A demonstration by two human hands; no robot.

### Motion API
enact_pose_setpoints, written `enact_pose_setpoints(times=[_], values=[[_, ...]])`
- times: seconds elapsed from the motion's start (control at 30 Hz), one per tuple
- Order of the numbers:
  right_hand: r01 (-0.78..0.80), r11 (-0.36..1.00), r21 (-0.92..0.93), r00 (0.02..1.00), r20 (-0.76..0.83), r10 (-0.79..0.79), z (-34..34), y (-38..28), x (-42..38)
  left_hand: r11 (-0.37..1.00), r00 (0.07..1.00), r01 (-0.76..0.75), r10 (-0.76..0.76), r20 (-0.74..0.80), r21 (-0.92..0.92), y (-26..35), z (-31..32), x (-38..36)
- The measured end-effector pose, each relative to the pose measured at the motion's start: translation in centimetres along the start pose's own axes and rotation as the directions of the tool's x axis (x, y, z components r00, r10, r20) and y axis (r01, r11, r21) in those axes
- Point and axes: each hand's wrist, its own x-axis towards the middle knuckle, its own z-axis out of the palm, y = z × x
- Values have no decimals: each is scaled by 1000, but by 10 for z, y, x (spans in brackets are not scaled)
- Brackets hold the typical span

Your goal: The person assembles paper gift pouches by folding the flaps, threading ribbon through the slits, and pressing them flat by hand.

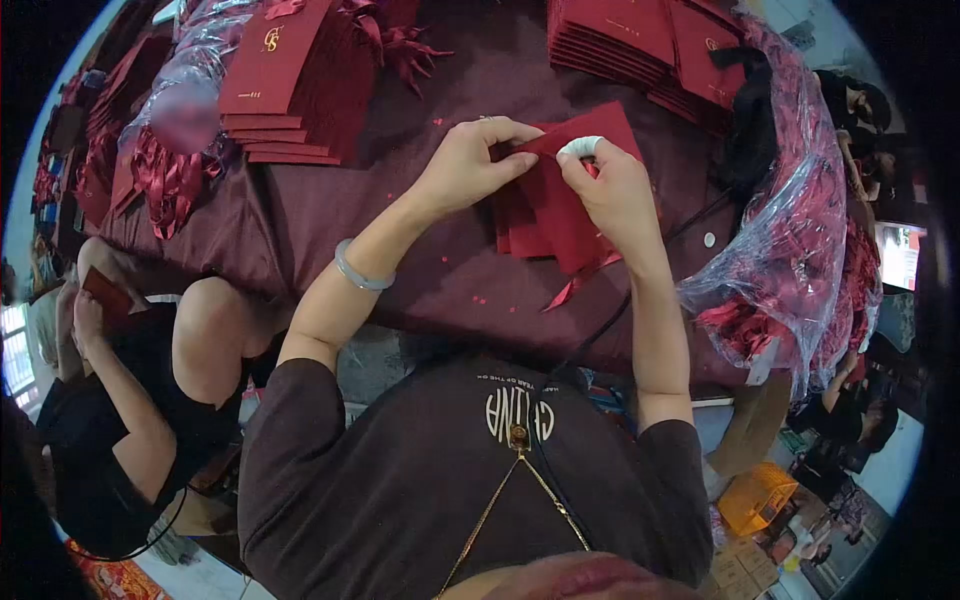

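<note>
A red paper gift bag (pixel 565 215) is held tilted above the cloth, in front of my chest. My left hand (pixel 480 168) pinches its upper left edge between thumb and fingers, with a pale bangle on that wrist. At the bag's upper right, my right hand (pixel 618 190) is closed, its thumb pressed to a finger wrapped in white tape (pixel 583 148). A bit of shiny red ribbon (pixel 592 168) shows under those fingers. Another ribbon end (pixel 565 295) hangs below the bag. More red bags (pixel 508 228) lie partly hidden beneath it.
Stacked red bags with gold lettering stand at back left (pixel 275 65) and back right (pixel 615 40). Clear plastic with red ribbons lies at right (pixel 785 270) and left (pixel 185 120). A dark cable (pixel 605 325) crosses the table's front edge. Another person (pixel 130 400) sits at left.
</note>
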Motion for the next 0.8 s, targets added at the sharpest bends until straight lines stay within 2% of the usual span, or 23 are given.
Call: enact_pose_setpoints(times=[0.13, 0.2, 0.23, 0.3, 0.33, 0.37, 0.4, 0.43, 0.5, 0.53, 0.6, 0.63, 0.73, 0.8], values=[[-6, 1000, 16, 997, -82, 7, 7, 4, 1, 999, 999, 33, -32, -17, 31, 7, -3, 0], [13, 1000, 21, 995, -100, -11, 7, 5, 1, 991, 997, 73, -75, -7, -111, 6, -1, 0], [41, 999, -15, 994, -100, -43, 6, 4, 0, 991, 997, 74, -75, -7, -111, 5, 0, 0], [68, 997, -47, 992, -99, -73, 8, 5, -2, 997, 998, -43, 46, -40, 60, 4, 0, 0], [167, 973, -163, 968, -158, -192, 14, 8, -3, 997, 998, -43, 45, -39, 60, 4, 1, 0], [250, 927, -281, 928, -204, -312, 20, 10, -4, 975, 992, -99, 112, -53, 197, 5, 3, -1], [219, 900, -378, 920, -228, -319, 27, 7, -8, 932, 982, -150, 179, -59, 330, 6, 4, -2], [216, 901, -376, 921, -229, -316, 30, 4, -10, 932, 983, -149, 177, -56, 330, 9, 5, -3], [196, 890, -411, 906, -272, -325, 34, 0, -12, 972, 982, -112, 140, -128, 205, 14, 4, -4], [195, 891, -409, 906, -272, -323, 32, -2, -12, 972, 982, -110, 138, -127, 206, 13, 3, -4], [210, 949, -236, 927, -261, -270, 26, -5, -10, 973, 972, -160, 185, -145, 168, 11, 0, -2], [211, 948, -237, 926, -262, -272, 24, -4, -9, 972, 972, -162, 187, -146, 168, 12, -1, -1], [168, 983, -75, 948, -262, -182, 19, -4, -7, 962, 964, -186, 218, -151, 198, 14, 1, -2], [131, 989, -72, 959, -242, -144, 16, -6, -7, 935, 956, -200, 252, -153, 294, 15, 2, -2]])
